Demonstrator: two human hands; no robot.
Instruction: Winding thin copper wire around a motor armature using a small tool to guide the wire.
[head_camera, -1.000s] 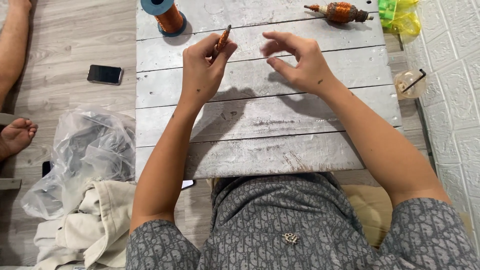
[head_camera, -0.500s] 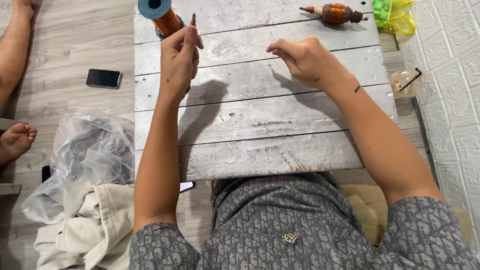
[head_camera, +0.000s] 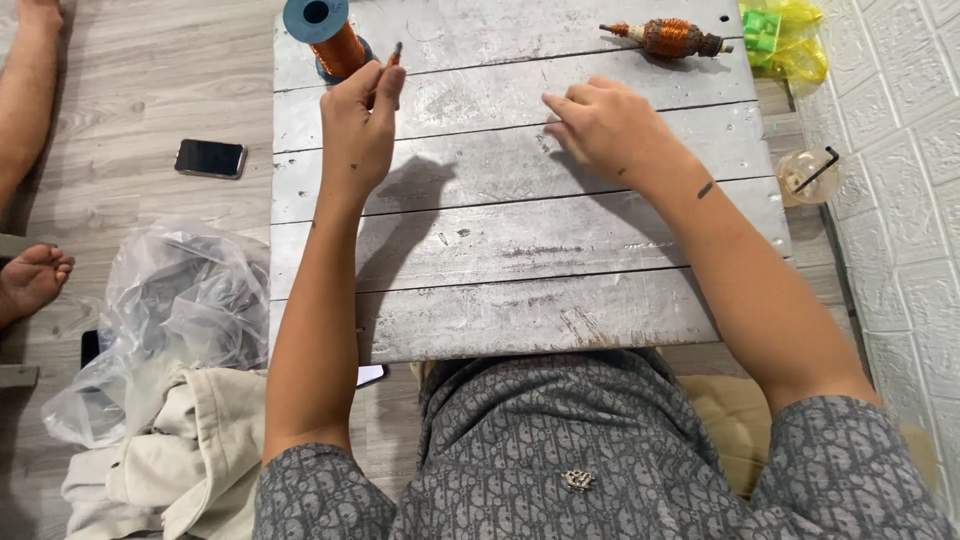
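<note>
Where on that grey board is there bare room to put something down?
The widest bare stretch is the near planks of the board, between both forearms. The far edge is crowded: copper wire spool by the left hand, wound copper part, yellow bag, with the right hand resting mid-board.

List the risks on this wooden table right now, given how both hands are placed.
1. The left hand holds a thin stick-like tool raised right beside the copper wire spool; a sweep might knock the spool over.
2. The spool stands near the table's far edge, so it may roll off.
3. The right hand is pressed down on the boards; any fine wire between the hands cannot be seen, so it might snag.
</note>
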